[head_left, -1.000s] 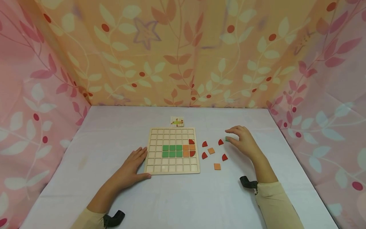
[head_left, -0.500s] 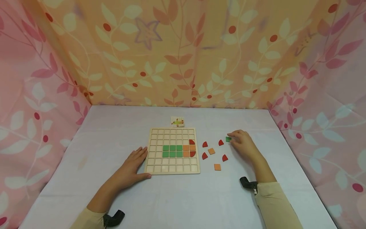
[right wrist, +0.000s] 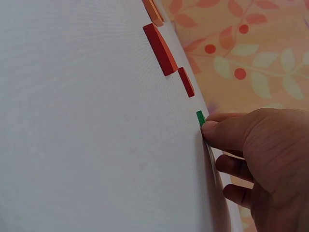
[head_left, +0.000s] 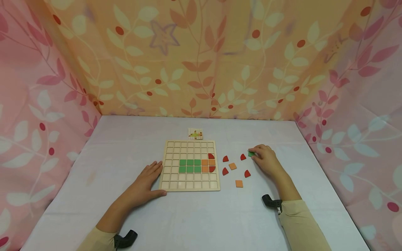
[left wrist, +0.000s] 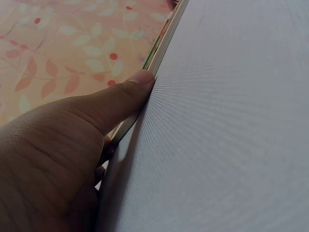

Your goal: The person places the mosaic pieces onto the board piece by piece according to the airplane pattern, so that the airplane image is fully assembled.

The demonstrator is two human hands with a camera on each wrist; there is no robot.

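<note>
In the head view, my right hand (head_left: 266, 160) pinches a green square tile (head_left: 250, 153) between thumb and fingers at the right of the loose pieces. The right wrist view shows the thumb against that green tile (right wrist: 200, 117), close over the white cloth. My left hand (head_left: 146, 184) lies spread, fingertips at the left edge of a wooden grid board (head_left: 171, 178) and thumb at its near left corner. Green squares (head_left: 190, 162), orange squares (head_left: 205, 166) and two red quarter-circles (head_left: 211, 169) sit in the board's cells.
Several red quarter-circle tiles (head_left: 247, 173) and two orange square tiles (head_left: 239, 183) lie loose between board and right hand. Behind the board is a small pattern card (head_left: 195, 134). Flowered cloth walls (head_left: 201, 69) enclose the table's back and sides.
My right hand's fingers have closed from a wide gap onto the green tile, and the hand has lowered slightly toward me. The left hand stays at the board.
</note>
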